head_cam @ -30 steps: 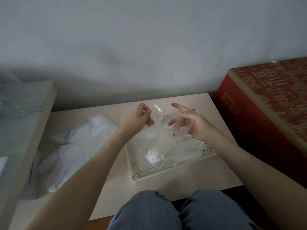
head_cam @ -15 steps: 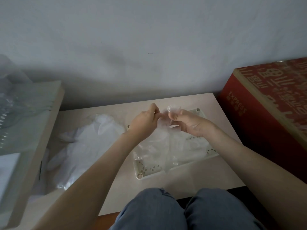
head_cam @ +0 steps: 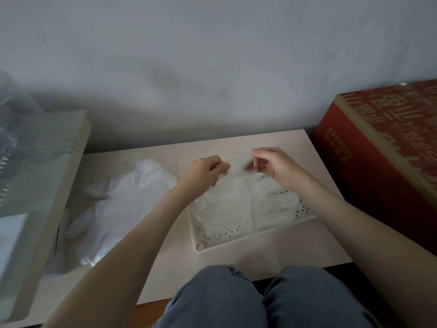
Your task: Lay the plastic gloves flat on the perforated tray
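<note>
**A thin glove held by its top edge**

The glove (head_cam: 233,200) is clear plastic. It looks very light, thin and floppy, and it is likely slippery too. It cannot hold its own shape, so it folds and wrinkles easily, and a small puff of air could move it. A hard pull could probably stretch or tear it.

The best place to hold it is the open top edge, with one hand at each corner. That is where it is held now. The left hand (head_cam: 205,171) pinches the top edge on one side. The right hand (head_cam: 276,169) pinches it on the other side. Both are closed tight on the plastic, and the edge is stretched between them.

The glove hangs down from the two pinches. Its lower part already lies on the tray (head_cam: 248,236), still a bit wrinkled. The top part is up in the air, above the far side of the tray.

A pile (head_cam: 118,209) of more gloves waits on the table (head_cam: 307,245), to the left of the tray.
</note>
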Demonstrator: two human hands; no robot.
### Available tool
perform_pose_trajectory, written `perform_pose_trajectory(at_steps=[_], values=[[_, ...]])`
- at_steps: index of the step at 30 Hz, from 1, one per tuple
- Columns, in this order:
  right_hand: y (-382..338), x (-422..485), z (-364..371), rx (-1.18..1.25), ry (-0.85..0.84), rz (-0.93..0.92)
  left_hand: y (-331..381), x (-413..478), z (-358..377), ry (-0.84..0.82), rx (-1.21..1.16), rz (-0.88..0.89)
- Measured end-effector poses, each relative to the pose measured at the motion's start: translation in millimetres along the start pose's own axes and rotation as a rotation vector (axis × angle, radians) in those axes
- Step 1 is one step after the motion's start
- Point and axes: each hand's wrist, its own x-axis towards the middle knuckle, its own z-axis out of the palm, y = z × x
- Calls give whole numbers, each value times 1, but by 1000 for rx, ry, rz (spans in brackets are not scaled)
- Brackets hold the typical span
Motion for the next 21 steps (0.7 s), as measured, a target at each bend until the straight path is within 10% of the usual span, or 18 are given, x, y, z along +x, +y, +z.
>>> perform_pose_trajectory(at_steps=[5,11,21], values=[[9,4,-3,228,-225,54,1,-3,-3,-49,-95,31],[2,-5,9,-296,-481,222,3,-4,-6,-27,-157,80],[-6,-18,-37,-128,-348,373,-16,3,8,95,-94,-63]])
